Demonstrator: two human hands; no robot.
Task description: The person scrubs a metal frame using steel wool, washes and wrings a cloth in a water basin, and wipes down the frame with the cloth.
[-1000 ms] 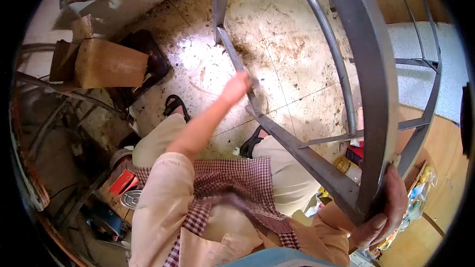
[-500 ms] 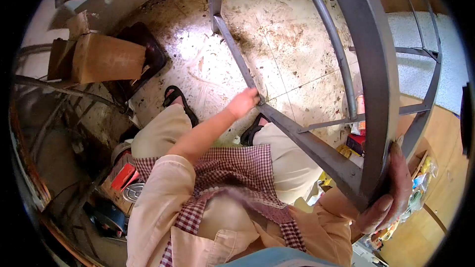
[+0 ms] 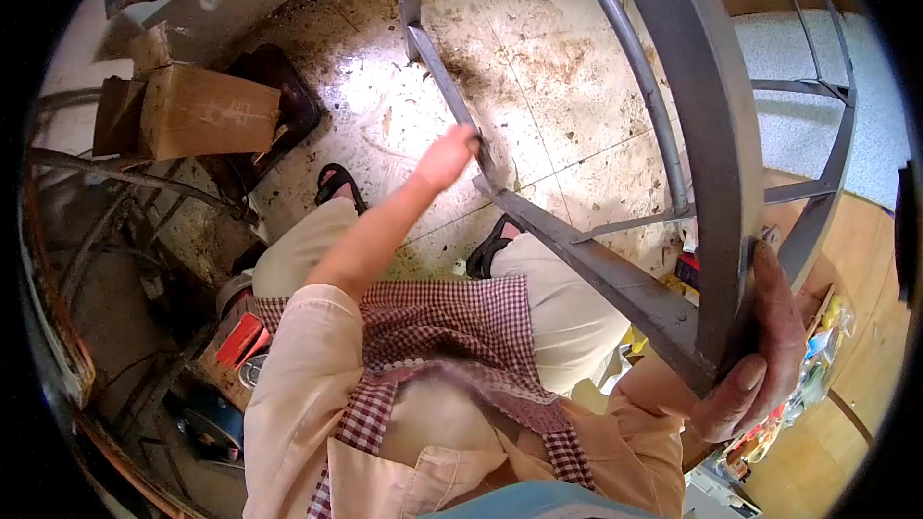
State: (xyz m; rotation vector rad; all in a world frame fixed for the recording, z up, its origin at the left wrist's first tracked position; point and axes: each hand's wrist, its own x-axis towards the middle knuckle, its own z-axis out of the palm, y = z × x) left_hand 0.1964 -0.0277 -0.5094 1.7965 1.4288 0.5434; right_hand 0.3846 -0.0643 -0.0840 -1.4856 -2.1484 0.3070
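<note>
A dark grey metal frame (image 3: 723,135), with flat bars and a curved tube, leans over my lap. My right hand (image 3: 755,356) is wrapped round its lower right corner, thumb and fingers pressed on the thick upright bar. My left hand (image 3: 448,158) is closed at the thin crossbar (image 3: 439,72), just above the joint with the wider lower bar (image 3: 596,279). A small dark thing shows at its fingertips, blurred and too small to name. Its fingers are partly hidden from me.
A cardboard box (image 3: 212,113) sits on a dark brown seat at the left, near curved metal rods. The floor (image 3: 538,77) is stained and littered with debris. On the right, bags and small packets (image 3: 812,365) lie by a wooden panel (image 3: 870,327).
My left hand has moved up and left along the crossbar, uncovering the joint. The metal frame has shifted slightly left, with my right hand still gripping its corner.
</note>
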